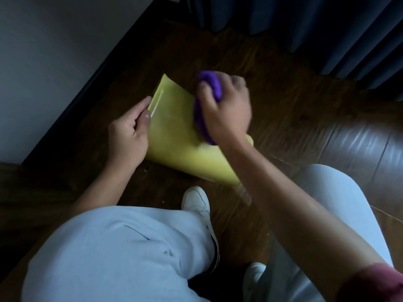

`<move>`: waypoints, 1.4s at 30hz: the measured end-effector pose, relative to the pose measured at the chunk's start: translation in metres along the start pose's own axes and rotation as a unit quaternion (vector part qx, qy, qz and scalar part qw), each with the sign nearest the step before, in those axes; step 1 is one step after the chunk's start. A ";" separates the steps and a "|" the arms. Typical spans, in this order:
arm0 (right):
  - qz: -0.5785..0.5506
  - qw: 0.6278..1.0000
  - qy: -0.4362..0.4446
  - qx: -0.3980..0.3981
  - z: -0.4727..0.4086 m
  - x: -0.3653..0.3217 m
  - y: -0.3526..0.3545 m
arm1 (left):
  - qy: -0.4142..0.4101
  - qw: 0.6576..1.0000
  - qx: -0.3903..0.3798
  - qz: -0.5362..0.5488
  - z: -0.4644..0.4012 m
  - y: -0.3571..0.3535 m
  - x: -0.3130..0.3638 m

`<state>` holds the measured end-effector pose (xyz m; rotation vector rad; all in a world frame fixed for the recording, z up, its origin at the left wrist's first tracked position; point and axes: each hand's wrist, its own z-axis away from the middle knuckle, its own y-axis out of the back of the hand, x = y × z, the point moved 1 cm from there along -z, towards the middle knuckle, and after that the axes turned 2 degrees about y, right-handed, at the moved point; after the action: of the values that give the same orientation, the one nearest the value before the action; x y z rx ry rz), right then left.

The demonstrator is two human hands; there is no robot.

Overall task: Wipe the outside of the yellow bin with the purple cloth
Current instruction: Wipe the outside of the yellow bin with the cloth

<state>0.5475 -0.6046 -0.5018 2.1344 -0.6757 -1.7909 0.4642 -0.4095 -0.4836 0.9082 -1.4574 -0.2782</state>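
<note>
Yellow bin (174,136) lies tipped on the wooden floor (272,68), mid-frame. Left hand (128,136) clasps its rim; right hand (226,110) clamps the purple cloth (209,83). Best: firm, overlapping strokes, rotating sides.

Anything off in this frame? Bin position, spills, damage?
The yellow bin lies on its side on the wood floor, not upright. That fits wiping: the left hand steadies it while the right hand presses the purple cloth on it. No visible spill or damage.

No text, label, brand, number or sign is showing legibly anywhere; the yellow bin (174,127), purple cloth (209,83) and white shoe (196,200) are showing plain, unmarked surfaces
</note>
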 end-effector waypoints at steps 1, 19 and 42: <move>-0.003 0.999 0.042 -0.008 0.006 -0.022 -0.013 | -0.007 1.000 0.004 -0.001 0.000 -0.001 0.001; 0.130 0.962 -0.229 -0.076 0.046 0.148 0.003 | 0.059 0.995 0.052 0.055 0.004 0.001 -0.015; 0.168 0.967 -0.160 -0.105 0.029 0.129 0.009 | 0.068 0.994 0.059 0.067 0.005 0.000 -0.029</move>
<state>0.5338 -0.6763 -0.6125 1.5062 -0.8236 -1.9275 0.4558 -0.3920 -0.5054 0.9023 -1.4125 -0.0304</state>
